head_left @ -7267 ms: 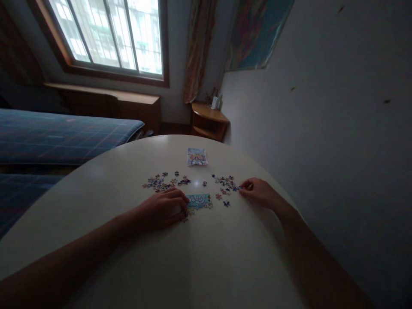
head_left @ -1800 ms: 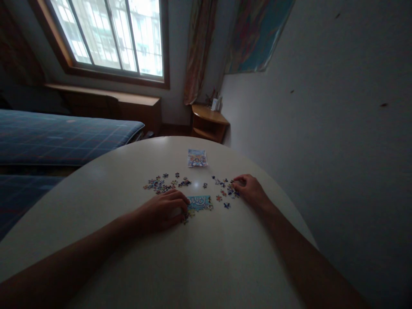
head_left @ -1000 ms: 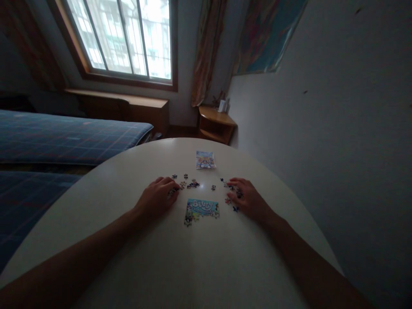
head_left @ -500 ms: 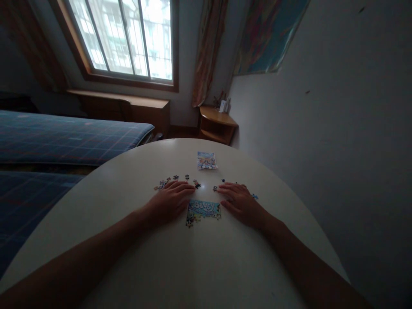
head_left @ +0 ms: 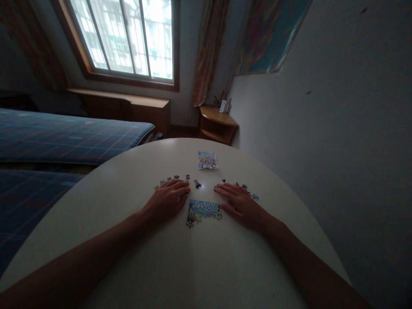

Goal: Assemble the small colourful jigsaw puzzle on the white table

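A partly joined jigsaw puzzle (head_left: 205,208) with a blue top strip and lettering lies between my hands, its lower edge ragged. My left hand (head_left: 169,196) rests on the table left of it, fingers stretched out and slightly bent over loose pieces. Something small and dark shows under those fingertips, too hidden to name. Several loose puzzle pieces (head_left: 176,177) fan out beyond that hand. Two touching or close pieces (head_left: 197,184) lie just right of its fingertips. My right hand (head_left: 240,200) lies palm down, fingers extended, with its fingertips at a small piece (head_left: 215,188). More pieces (head_left: 254,197) show past its knuckles.
A small printed picture packet (head_left: 207,160) lies farther back on the round white table (head_left: 154,274). A bed with a plaid mattress (head_left: 71,137) stands to the left. The wall (head_left: 337,141) rises close on the right. Behind are a corner shelf (head_left: 219,116) and a window.
My left hand has drawn back slightly to the left, leaving the pieces near its fingertips uncovered. My right fingers have shifted a little left, partly covering the small piece there.
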`<state>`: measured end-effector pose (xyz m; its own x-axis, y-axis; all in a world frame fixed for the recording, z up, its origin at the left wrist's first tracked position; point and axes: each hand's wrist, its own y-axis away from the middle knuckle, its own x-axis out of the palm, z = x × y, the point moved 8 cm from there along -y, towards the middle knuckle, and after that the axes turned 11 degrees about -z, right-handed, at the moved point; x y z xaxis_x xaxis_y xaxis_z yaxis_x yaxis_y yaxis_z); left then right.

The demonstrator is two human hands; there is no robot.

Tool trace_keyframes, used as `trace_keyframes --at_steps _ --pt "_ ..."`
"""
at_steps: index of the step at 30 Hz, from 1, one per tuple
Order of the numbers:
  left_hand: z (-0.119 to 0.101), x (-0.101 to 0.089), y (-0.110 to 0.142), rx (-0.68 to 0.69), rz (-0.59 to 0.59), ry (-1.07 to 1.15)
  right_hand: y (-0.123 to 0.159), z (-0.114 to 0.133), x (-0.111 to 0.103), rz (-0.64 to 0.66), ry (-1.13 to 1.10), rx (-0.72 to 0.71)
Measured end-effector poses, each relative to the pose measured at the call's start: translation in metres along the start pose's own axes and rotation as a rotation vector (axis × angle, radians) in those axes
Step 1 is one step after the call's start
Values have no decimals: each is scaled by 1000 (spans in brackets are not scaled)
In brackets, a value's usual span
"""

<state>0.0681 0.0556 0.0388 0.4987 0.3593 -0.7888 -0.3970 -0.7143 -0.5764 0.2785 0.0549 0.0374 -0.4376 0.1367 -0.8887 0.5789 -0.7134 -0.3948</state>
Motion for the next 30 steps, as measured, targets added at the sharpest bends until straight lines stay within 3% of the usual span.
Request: trace_keyframes --at_steps 5,10,17,26,30 --pt "-3 -8 -2 -1 -40 -21 2 0 6 63 15 4" --pt "-7 -12 -2 47 -54 -34 0 -2 1 14 32 27" --pt "2 -3 1 -17 -16 -1 -1 -1 -1 -2 43 33" --pt "0 -7 1 9 -22 -22 1 -2 -1 -29 26 19" --pt "-6 4 4 114 83 30 0 -2 0 -16 38 29"
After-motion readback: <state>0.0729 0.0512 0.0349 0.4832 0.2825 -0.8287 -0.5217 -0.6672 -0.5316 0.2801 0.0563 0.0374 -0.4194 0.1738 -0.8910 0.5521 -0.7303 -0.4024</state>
